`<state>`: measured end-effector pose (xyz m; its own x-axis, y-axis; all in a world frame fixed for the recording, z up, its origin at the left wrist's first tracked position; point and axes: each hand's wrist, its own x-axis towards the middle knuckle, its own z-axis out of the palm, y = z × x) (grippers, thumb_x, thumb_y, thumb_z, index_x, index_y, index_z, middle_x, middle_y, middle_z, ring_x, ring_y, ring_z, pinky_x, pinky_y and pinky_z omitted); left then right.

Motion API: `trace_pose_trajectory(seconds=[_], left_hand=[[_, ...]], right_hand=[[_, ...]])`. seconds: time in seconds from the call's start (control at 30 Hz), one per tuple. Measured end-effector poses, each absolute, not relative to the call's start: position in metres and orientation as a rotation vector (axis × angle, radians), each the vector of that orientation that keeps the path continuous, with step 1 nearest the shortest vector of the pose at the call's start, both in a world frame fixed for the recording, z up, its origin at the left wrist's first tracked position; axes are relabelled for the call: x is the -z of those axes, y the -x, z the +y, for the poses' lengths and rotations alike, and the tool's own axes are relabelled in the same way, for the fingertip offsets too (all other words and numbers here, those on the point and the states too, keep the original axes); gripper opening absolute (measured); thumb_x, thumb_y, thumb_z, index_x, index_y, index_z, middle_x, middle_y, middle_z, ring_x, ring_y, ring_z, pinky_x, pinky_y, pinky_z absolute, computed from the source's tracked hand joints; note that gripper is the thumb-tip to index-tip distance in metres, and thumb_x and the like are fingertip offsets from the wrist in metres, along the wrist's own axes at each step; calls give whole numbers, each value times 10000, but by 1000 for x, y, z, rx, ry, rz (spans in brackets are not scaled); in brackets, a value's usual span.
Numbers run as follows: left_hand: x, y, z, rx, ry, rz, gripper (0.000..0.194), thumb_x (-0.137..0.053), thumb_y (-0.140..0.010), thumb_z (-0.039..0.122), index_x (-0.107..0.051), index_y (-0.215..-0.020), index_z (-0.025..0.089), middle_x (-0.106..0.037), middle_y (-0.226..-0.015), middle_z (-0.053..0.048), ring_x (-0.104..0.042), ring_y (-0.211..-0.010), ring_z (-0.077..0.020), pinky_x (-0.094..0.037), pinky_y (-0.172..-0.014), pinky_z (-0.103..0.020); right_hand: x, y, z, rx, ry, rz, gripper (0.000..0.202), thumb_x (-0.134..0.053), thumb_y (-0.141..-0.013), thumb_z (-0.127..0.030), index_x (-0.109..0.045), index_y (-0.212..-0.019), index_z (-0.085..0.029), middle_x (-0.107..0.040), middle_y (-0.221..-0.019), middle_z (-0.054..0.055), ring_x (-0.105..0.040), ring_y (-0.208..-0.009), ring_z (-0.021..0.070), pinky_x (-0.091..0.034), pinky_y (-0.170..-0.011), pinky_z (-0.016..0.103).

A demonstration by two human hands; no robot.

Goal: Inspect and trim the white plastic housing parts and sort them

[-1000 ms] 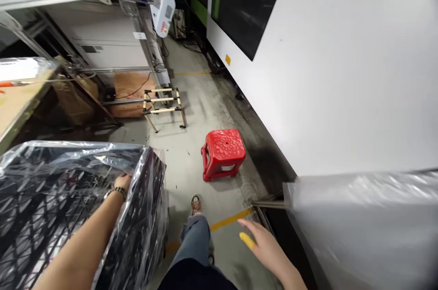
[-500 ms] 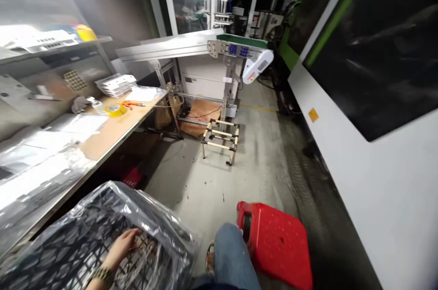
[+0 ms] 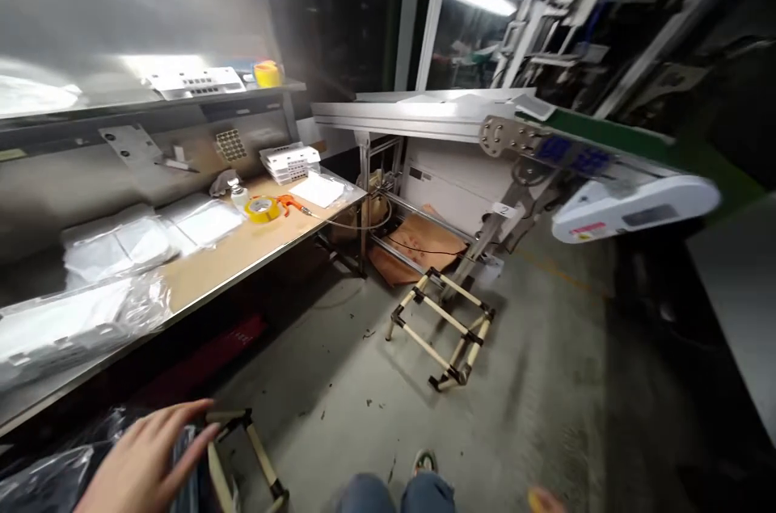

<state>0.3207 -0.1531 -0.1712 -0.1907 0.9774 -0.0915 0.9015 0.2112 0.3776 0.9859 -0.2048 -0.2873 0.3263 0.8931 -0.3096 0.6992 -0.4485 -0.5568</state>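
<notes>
My left hand (image 3: 149,456) is at the lower left, thumb and fingers apart, holding nothing visible. It is over or beside the dark crate (image 3: 54,473) lined with clear plastic, mostly cut off by the picture's corner. Just right of the fingertips stands a low frame of cream tubes with black joints (image 3: 260,448). At the bottom edge, right of my knees, a small blurred part of my right hand (image 3: 549,502) shows; its fingers are mostly cut off.
A workbench (image 3: 200,271) on the left holds bagged white parts, yellow tape (image 3: 263,208) and an orange air gun (image 3: 292,204). A second tube frame (image 3: 445,327) stands on the floor below the conveyor (image 3: 412,121). Brown cardboard (image 3: 418,242) lies behind it.
The view has swung left, and the red stool is out of sight. My left hand has left the crate's inside, its fingers spread. The near tube frame and part of my right hand now show.
</notes>
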Motion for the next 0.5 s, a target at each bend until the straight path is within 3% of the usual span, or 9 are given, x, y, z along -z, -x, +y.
trace_pose_trajectory(seconds=[0.1, 0.23, 0.37, 0.5], left_hand=[[183, -361, -93, -21, -1755, 2013, 517, -649, -654, 681, -762, -1089, 425, -749, -1234, 7, -566, -1319, -372, -429, -1106, -502], [236, -382, 34, 188, -1813, 1922, 586, -534, -845, 617, -684, -1297, 275, -675, -1369, -61, -507, -1381, -318, -370, -1172, -437], [367, -371, 203, 354, -1806, 1882, 434, -331, -1026, 369, -690, -1210, 210, -724, -1245, -99, -645, -1181, -240, -459, -1067, -380], [553, -340, 346, 563, -1715, 1944, 283, -576, -980, 374, -662, -1142, 159, -695, -1171, -93, -663, -1071, -235, -536, -952, -460]], right_hand=[[329, -1012, -97, -1029, 2225, -1483, 299, -625, -912, -490, -688, -1015, -216, -737, -969, 51, -734, -890, 227, -618, -757, 387], [407, -981, 5, -1172, 2110, -1515, 298, -471, -807, -455, -724, -877, -313, -789, -848, 19, -771, -902, 288, -629, -798, 420], [507, -907, 84, -1206, 2082, -1518, 433, -560, -652, -350, -773, -1023, -283, -769, -1171, 65, -683, -1185, 325, -542, -1023, 430], [613, -849, 182, -1015, 2287, -1727, 756, -561, -654, -201, -609, -1404, -289, -434, -1599, 43, -366, -1483, 377, -446, -1126, 544]])
